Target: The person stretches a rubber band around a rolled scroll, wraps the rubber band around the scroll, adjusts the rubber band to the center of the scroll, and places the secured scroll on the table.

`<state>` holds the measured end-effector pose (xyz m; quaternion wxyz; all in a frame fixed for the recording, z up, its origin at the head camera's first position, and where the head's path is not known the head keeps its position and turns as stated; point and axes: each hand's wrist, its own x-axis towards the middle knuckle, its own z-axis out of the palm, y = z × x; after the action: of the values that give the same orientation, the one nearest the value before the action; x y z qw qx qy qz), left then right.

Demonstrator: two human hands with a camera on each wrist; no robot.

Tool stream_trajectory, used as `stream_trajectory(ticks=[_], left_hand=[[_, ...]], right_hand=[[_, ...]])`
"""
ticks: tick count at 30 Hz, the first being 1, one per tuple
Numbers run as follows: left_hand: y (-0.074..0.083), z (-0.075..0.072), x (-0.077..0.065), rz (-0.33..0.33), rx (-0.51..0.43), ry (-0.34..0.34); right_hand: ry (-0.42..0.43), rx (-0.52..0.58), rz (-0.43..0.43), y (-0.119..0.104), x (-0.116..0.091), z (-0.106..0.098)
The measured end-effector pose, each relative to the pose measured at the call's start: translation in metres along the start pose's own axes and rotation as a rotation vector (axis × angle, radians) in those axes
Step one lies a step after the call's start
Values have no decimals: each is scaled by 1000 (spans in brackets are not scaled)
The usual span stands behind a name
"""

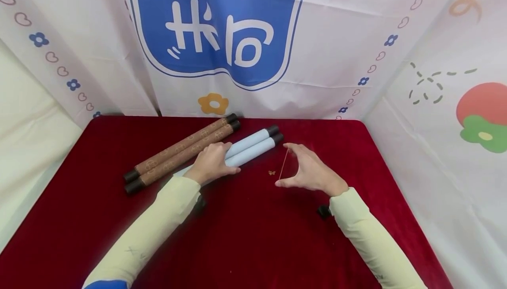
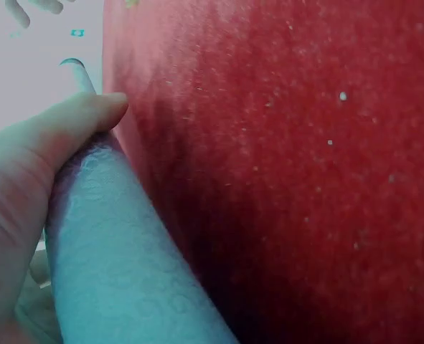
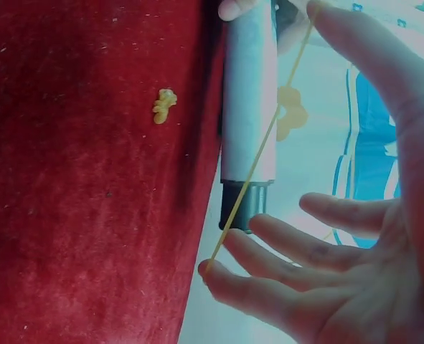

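Note:
Two light-blue rolls [image 1: 253,151] with black ends lie side by side on the red cloth. My left hand [image 1: 211,161] grips the pair near the middle, its thumb on the near side and its fingers over the far side. In the left wrist view the thumb lies along the patterned surface of one roll [image 2: 133,244]. Just beyond the rolls' black right ends is my right hand [image 1: 313,170], fingers and thumb spread wide. A thin yellow rubber band [image 3: 257,158] is stretched taut between its thumb and a fingertip.
Two brown patterned rolls [image 1: 186,148] with black ends lie behind and left of the blue ones. A small crumpled yellow thing [image 1: 271,173] rests on the red cloth [image 1: 253,236] between my hands. Printed white curtains [image 1: 336,51] hang behind the table and at its sides.

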<state>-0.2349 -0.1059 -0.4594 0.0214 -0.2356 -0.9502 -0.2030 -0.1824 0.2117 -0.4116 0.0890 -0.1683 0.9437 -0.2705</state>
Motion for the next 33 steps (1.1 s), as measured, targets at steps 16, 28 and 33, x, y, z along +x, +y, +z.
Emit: stream_trajectory(ticks=[16,28,33], left_hand=[[6,-15,-43,107,-25,43],[14,-20,-63,120,-82,54],[20,-21,-69,123,-112,65]], right_hand=[[123,217,-23,7,2,-1],[91,375,-26,1,8,6],[78,377,-31,-2,9,9]])
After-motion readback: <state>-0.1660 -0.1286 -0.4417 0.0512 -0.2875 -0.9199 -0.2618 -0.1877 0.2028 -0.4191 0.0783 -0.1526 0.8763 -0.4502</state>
